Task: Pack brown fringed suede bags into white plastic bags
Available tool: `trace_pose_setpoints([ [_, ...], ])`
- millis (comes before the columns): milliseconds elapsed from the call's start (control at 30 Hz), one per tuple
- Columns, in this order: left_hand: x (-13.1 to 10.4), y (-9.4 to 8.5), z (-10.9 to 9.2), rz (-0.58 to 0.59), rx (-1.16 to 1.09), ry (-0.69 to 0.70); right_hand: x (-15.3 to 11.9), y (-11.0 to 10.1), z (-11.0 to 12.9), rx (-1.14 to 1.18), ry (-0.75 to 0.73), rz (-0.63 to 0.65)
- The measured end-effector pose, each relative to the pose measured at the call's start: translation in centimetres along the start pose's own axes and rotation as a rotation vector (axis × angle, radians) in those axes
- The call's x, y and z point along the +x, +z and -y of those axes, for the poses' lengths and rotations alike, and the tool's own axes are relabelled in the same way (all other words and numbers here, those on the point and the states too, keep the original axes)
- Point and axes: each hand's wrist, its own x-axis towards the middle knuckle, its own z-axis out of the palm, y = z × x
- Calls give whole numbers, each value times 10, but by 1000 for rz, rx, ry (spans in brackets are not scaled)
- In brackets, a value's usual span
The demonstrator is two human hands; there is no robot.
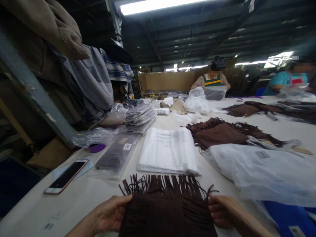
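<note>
The left hand (108,215) is gripping the left edge of a brown fringed piece (163,210), its thumb lying along the top of the fabric and pressing it against the curled fingers beneath. The right hand (223,210) is gripping the right edge the same way, fingers bent inward and closed on the cloth. The piece is lying flat on the table (81,197) right in front of the person, between the two hands, with its fringe (160,184) fanning out away from the body.

Just beyond the fringe a stack of white bags (169,151) is lying, its near edge almost touching the strands. To the left of the stack a bagged dark item (116,156) with a label is resting, and further left a phone (66,176) is lying face up near the table edge. To the right a large clear bag (261,168) is spreading over the table, with something blue (288,215) showing below it. Behind the white stack more brown fringed pieces (222,131) are lying spread out, and others (249,108) are sitting further back. A pile of packed bags (140,117) is leaning at the far left side, beside hanging clothes (91,79).

At the far end a person (213,79) is handling a clear bag (214,92), next to crumpled plastic (197,100). Another person (288,80) is working at the far right.
</note>
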Motion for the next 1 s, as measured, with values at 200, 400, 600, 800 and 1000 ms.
trace_pose_setpoints([
  [200, 24, 6, -17, 402, -152, 23, 8, 4, 19, 117, 149, 553],
  [400, 46, 21, -40, 618, 48, -81, 28, 27, 28, 281, 187, 763],
  [600, 84, 41, -47, 715, 175, -91, 54, 45, 36, 220, 206, 884],
  [800, 83, 59, -63, 845, 248, -61, 48, 62, 63, 65, 109, 929],
  [1000, 23, 73, -66, 775, 899, 301, 2, 60, 48, -812, -579, 761],
])
